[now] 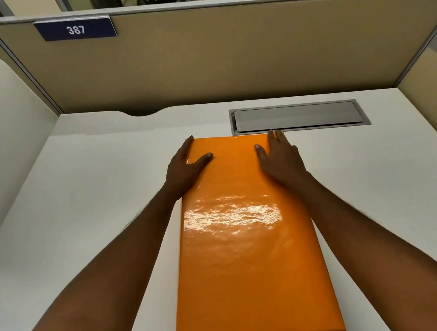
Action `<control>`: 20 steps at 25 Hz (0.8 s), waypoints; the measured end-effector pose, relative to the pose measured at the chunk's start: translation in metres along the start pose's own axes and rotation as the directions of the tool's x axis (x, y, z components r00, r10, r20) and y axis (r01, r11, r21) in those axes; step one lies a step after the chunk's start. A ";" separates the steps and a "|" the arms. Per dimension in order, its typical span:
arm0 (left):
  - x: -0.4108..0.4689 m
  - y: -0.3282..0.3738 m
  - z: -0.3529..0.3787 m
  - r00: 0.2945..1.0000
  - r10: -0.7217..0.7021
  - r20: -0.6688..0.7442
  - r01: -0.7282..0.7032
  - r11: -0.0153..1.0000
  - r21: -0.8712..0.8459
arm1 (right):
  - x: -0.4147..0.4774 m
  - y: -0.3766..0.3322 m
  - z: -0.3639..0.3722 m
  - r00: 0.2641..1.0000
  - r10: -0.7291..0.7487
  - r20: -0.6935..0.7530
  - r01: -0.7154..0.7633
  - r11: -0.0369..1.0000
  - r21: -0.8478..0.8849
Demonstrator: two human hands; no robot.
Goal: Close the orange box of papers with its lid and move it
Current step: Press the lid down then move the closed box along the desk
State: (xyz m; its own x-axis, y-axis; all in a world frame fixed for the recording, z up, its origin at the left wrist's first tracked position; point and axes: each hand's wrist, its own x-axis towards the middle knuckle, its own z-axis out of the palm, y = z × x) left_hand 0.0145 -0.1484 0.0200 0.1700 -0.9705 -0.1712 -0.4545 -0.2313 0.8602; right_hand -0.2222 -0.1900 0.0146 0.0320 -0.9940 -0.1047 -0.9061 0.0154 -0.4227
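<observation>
A glossy orange box (246, 244) lies lengthwise on the white desk (79, 210), its lid on top and covering it, so no papers show. My left hand (185, 169) grips the far left corner of the lid, thumb on top and fingers down the side. My right hand (279, 157) holds the far right corner the same way, thumb resting on the lid. Both forearms run alongside the box.
A grey metal cable hatch (299, 117) is set into the desk just beyond the box on the right. Beige partition walls (198, 57) enclose the desk at the back and sides. A blue sign reading 387 (75, 30) hangs on the partition.
</observation>
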 end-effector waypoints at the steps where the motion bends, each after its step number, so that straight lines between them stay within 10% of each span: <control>1: 0.002 -0.001 0.001 1.000 0.004 -0.003 -0.004 1.000 0.004 | 0.001 0.001 0.002 1.000 0.006 -0.019 -0.006 1.000 0.004; 13: 0.009 -0.011 0.010 0.997 0.047 -0.063 -0.040 0.993 0.109 | 0.002 0.005 0.009 0.999 0.023 -0.032 -0.023 1.000 0.008; 20: -0.008 0.006 -0.003 0.978 0.037 -0.205 -0.016 0.994 0.106 | -0.015 0.006 -0.026 0.993 0.063 -0.100 -0.028 0.949 0.315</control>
State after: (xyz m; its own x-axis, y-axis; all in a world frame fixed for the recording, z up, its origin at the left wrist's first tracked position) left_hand 0.0129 -0.1415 0.0282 0.3286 -0.9437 -0.0369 -0.5471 -0.2221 0.8071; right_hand -0.2386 -0.1778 0.0370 -0.0673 -0.9969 -0.0405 -0.7273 0.0768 -0.6820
